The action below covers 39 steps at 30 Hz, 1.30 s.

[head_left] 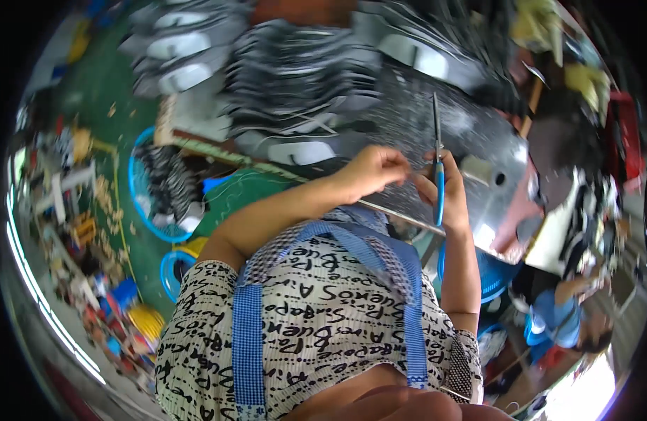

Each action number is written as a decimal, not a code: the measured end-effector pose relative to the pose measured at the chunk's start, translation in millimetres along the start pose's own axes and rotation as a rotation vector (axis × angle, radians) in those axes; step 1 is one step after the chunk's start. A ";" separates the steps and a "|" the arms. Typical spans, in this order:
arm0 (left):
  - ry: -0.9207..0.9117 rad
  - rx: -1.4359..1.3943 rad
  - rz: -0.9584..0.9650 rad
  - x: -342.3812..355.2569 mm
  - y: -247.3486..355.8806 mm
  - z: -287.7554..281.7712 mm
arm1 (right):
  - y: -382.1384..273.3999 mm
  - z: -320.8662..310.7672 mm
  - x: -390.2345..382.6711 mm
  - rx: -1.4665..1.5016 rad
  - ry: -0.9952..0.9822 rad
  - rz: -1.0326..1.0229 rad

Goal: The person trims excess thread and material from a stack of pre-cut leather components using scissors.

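My right hand (451,191) holds a pair of scissors (439,186) with blue handles. Their slim blades point away from me over the dark tabletop (408,98). Close beside it on the left is my left hand (375,170), its thumb and fingers pinched together. Whatever lies between those fingertips is too small to make out. Beyond both hands, stacks of dark grey, curved flat pieces (302,74) overlap in rows on the table. A piece with a pale face (301,152) lies at the near end of one stack, by my left hand.
A blue basket (132,179) with dark pieces stands on the green floor to the left. Along the table's near side runs a metal edge (408,217). Another blue basket (488,277) is below it on the right. A person in blue (555,319) is farther right.
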<state>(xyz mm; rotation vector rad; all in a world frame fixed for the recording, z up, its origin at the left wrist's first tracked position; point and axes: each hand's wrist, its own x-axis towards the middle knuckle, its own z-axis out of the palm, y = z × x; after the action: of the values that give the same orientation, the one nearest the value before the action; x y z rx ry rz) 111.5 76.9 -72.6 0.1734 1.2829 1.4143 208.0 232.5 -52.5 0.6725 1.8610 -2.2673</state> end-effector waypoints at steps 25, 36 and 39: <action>0.984 1.191 0.284 -79.6 -4.1 -223.7 | 17.8 119.8 164.6 -1.059 0.040 -0.358; 0.910 1.354 0.364 -98.4 8.9 -228.9 | -21.8 129.1 151.3 -1.433 -0.246 -0.808; 0.922 1.159 0.395 -108.0 11.5 -227.4 | -23.3 151.2 156.8 -1.484 -0.270 -0.847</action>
<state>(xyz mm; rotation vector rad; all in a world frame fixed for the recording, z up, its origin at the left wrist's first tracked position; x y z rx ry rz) -23.5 -134.7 -94.2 0.6156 2.8746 0.8622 21.1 120.7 -75.9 -0.6920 3.0716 -0.4319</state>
